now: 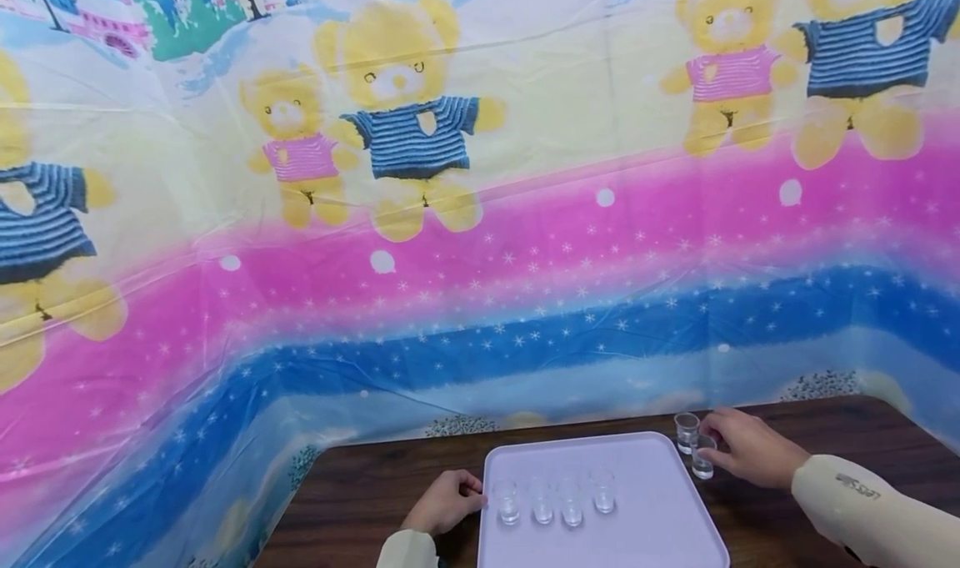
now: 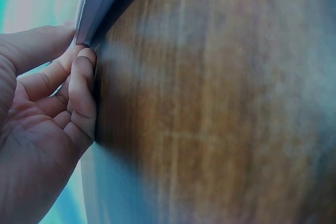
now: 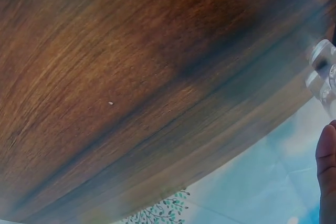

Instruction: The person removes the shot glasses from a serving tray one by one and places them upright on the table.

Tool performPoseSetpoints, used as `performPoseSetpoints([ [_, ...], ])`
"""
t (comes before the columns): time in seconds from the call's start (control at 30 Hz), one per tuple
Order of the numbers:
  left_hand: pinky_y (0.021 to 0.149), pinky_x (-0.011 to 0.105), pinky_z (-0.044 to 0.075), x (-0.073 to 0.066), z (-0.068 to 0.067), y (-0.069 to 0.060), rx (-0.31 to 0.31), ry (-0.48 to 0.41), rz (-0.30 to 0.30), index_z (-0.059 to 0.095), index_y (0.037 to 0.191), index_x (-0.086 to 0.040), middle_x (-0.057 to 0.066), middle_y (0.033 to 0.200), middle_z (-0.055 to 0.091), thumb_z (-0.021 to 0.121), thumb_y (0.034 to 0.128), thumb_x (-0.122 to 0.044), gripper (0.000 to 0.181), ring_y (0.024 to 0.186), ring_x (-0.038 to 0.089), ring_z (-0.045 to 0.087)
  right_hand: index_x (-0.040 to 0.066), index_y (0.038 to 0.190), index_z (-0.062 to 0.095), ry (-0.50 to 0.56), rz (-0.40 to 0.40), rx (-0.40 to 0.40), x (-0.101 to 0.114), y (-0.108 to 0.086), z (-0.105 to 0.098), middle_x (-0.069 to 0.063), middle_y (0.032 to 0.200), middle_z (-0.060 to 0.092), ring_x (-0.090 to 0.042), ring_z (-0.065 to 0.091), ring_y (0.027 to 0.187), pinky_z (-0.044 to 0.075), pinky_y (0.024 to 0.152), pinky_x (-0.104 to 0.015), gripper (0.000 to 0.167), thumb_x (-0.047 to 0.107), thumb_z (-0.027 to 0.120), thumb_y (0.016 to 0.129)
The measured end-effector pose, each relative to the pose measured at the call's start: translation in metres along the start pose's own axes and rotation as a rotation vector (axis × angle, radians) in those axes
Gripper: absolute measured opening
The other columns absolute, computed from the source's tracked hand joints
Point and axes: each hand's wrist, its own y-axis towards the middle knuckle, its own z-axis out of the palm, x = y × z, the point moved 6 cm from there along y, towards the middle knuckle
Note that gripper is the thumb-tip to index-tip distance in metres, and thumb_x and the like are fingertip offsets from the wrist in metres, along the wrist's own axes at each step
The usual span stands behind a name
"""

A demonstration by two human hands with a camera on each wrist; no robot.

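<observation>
Right hand (image 1: 753,447): thumb and fingers are closed about the near glass (image 1: 702,466), just outside the far right corner of the tray (image 1: 645,526). The far glass (image 1: 686,434) is immediately behind, toward the far edge of the bench (image 1: 360,501); the two overlap in the head view, and contact between them cannot be confirmed. Nor can it be told whether the near glass rests on the bench or is slightly raised.

Left hand (image 1: 444,501): thumb and fingers pinch the tray's left edge. The hands are well apart, on opposite sides of the tray.

Four clear glasses (image 1: 544,508) stand upright in an uneven row on the tray's left half. Whether the clear layer at their bases is liquid could not be established.

Recommendations: grip the near glass low with light, even pressure and hold it upright in case it contains liquid. Any lift should be straight up, clear of the far glass and the raised tray edge. The left hand should steady the tray without tilting it; a jolt could topple the row.
</observation>
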Motion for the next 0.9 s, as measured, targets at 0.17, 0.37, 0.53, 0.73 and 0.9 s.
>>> performPoseSetpoints([
  [0.17,0.069,0.039,0.045,-0.003,0.0,0.0,0.002,0.003,0.013,0.062,0.091,-0.005,0.003,0.079,0.058,0.068,0.086,-0.012,0.01,0.073,0.018,0.054,0.006,0.098,0.064,0.006,0.03,0.0,-0.003,0.002,0.0,0.004,0.085,0.054,-0.009,0.052,0.073,0.046,0.062,-0.033,0.026,0.022,0.075,0.081],
  [0.37,0.067,0.038,0.045,-0.005,-0.001,0.0,0.008,-0.004,0.042,0.062,0.091,-0.005,0.003,0.079,0.058,0.068,0.0859,-0.011,0.01,0.072,0.018,0.054,0.006,0.097,0.065,0.035,0.038,-0.005,-0.003,0.003,-0.006,0.004,0.082,0.056,-0.008,0.052,0.071,0.045,0.061,-0.032,0.028,0.025,0.076,0.079],
  [0.53,0.067,0.038,0.045,-0.003,-0.001,0.0,0.015,-0.018,0.039,0.062,0.092,-0.005,0.003,0.079,0.058,0.068,0.0862,-0.011,0.01,0.072,0.018,0.054,0.006,0.099,0.065,0.047,0.042,-0.015,0.0,0.006,-0.01,0.005,0.077,0.053,-0.008,0.047,0.066,0.042,0.057,-0.03,0.033,0.03,0.077,0.079],
  [0.73,0.066,0.038,0.045,0.0,0.0,0.0,0.027,-0.033,0.037,0.062,0.092,-0.004,0.004,0.079,0.057,0.067,0.0864,-0.01,0.01,0.072,0.018,0.054,0.006,0.104,0.065,0.058,-0.014,-0.032,0.008,0.01,-0.008,0.005,0.083,0.054,-0.008,0.049,0.07,0.042,0.058,-0.028,0.039,0.036,0.074,0.081],
  [0.9,0.066,0.037,0.045,0.0,0.0,0.0,0.028,-0.034,0.045,0.062,0.092,-0.004,0.004,0.079,0.057,0.067,0.0863,-0.01,0.01,0.072,0.018,0.054,0.009,0.107,0.065,0.069,-0.05,-0.008,0.025,0.015,-0.001,0.004,0.092,0.056,-0.011,0.054,0.077,0.046,0.062,-0.03,0.05,0.051,0.069,0.08],
])
